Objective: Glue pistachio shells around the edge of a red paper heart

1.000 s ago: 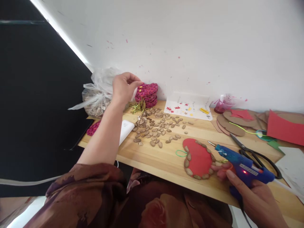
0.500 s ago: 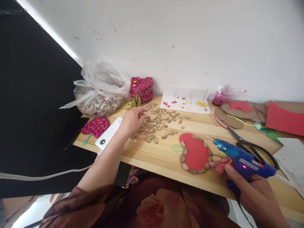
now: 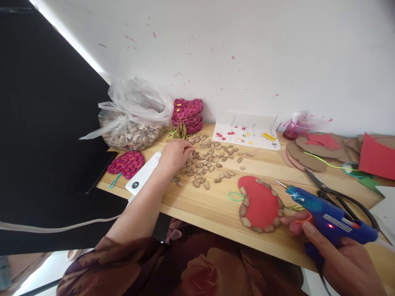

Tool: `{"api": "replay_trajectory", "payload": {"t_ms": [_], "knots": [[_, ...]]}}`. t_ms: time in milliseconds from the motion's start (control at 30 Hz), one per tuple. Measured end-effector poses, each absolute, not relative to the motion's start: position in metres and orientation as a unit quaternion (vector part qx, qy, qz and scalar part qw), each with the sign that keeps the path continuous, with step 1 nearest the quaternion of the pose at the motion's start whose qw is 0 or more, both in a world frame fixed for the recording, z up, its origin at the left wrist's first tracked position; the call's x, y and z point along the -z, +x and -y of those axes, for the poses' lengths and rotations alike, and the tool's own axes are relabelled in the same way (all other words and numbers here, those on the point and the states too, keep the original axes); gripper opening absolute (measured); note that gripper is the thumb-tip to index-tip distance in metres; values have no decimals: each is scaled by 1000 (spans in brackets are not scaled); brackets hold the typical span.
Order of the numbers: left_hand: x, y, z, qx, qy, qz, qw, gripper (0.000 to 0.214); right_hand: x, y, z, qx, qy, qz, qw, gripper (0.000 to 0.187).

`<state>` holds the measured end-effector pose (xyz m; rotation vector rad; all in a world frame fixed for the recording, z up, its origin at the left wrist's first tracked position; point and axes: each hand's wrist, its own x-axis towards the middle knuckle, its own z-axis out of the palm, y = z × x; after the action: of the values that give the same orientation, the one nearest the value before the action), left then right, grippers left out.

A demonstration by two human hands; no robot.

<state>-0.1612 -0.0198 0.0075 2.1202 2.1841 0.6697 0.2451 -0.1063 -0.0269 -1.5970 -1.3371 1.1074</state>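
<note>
My left hand (image 3: 176, 155) is at the left edge of a spread of brown nut shells (image 3: 210, 158), its fingertips drawn together among them. What sits between those fingertips, if anything, is hidden. In my right hand (image 3: 336, 250) is a blue hot glue gun (image 3: 328, 216), its red light on and its metal nozzle pointing left. Left of the nozzle lies a red heart-shaped piece (image 3: 262, 201) with shells along much of its rim. A green loop (image 3: 235, 197) sticks out from its left side. My right fingertips are close to its right edge.
A plastic bag of shells (image 3: 132, 133), a stack of magenta shell-covered pieces (image 3: 187, 115), a similar single piece (image 3: 126, 163) and a white phone (image 3: 142, 174) are at left. Further right are a star sheet (image 3: 247, 129), a pink-stained cup (image 3: 294, 129), scissors (image 3: 339, 195) and cardboard shapes (image 3: 308, 158).
My left fingers have come closer together and lowered onto the shells. The view has shifted slightly, so the table's things sit further right. The glue gun stays in my right hand.
</note>
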Motion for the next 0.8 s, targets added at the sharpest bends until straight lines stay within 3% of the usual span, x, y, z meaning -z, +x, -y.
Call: {"api": "replay_trajectory", "payload": {"t_ms": [133,467,667,800], "knots": [[-12,-168,18,-184,655,-733,-14,35,27,245,106,-415,-628,534,384,34],[3,-169,0,-172,686,-707,23,28,30,251,103,-414,-634,542,365,30],[9,-173,-3,-175,667,-724,1,36,32,254,104,-411,-647,536,352,31],[0,-170,4,-198,662,-723,-17,29,30,250,102,-402,-671,513,355,31]]}}
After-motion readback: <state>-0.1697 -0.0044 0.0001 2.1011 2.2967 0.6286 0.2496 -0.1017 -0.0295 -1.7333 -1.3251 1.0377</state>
